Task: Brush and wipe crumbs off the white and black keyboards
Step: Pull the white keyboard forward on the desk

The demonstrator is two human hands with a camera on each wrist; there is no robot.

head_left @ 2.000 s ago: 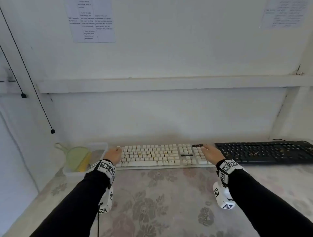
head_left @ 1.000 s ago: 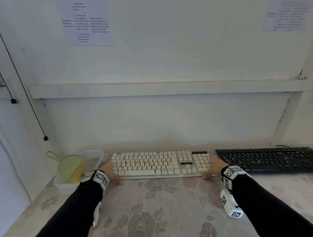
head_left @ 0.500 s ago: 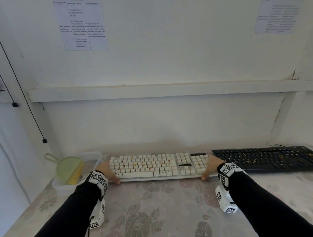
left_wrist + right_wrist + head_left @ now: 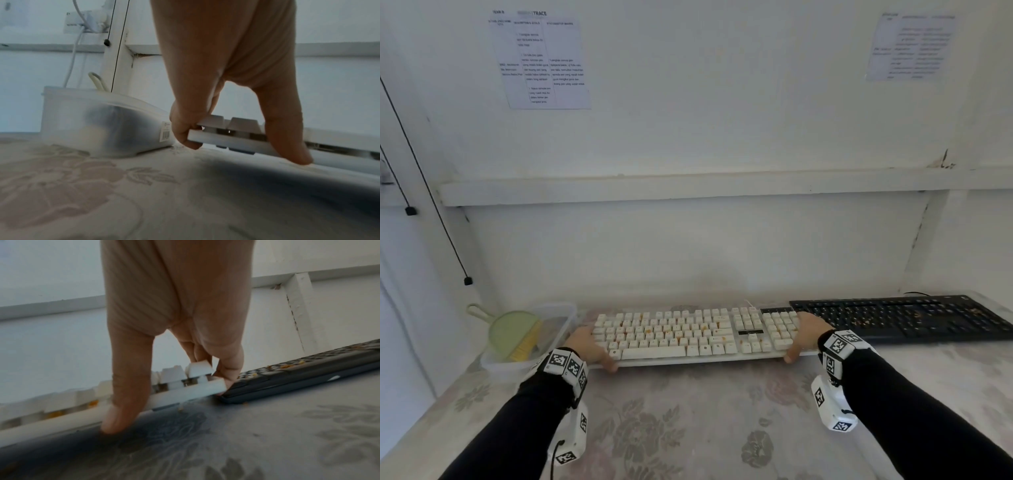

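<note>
The white keyboard [image 4: 688, 334], speckled with orange crumbs, lies across the middle of the table. My left hand [image 4: 589, 347] grips its left end, thumb on the front edge and fingers curled round the side [image 4: 185, 129]. My right hand [image 4: 803, 337] grips its right end the same way [image 4: 224, 374]. In both wrist views the keyboard's front edge [image 4: 226, 142] sits lifted slightly off the cloth. The black keyboard [image 4: 900, 320], also carrying crumbs, lies right of it, its left end touching my right fingers [image 4: 287, 379].
A clear plastic tub [image 4: 524, 365] at the left holds a green dustpan [image 4: 512, 330] with a yellow brush [image 4: 525, 344]. A floral tablecloth [image 4: 688, 421] covers the table. White wall close behind; black cords [image 4: 431, 192] hang at the left. Loose crumbs [image 4: 180, 408] lie under the keyboard's right end.
Both hands shifted from resting on the white keyboard's ends to gripping them with thumbs on the front edge. The keyboard has come slightly toward me and lifted a little.
</note>
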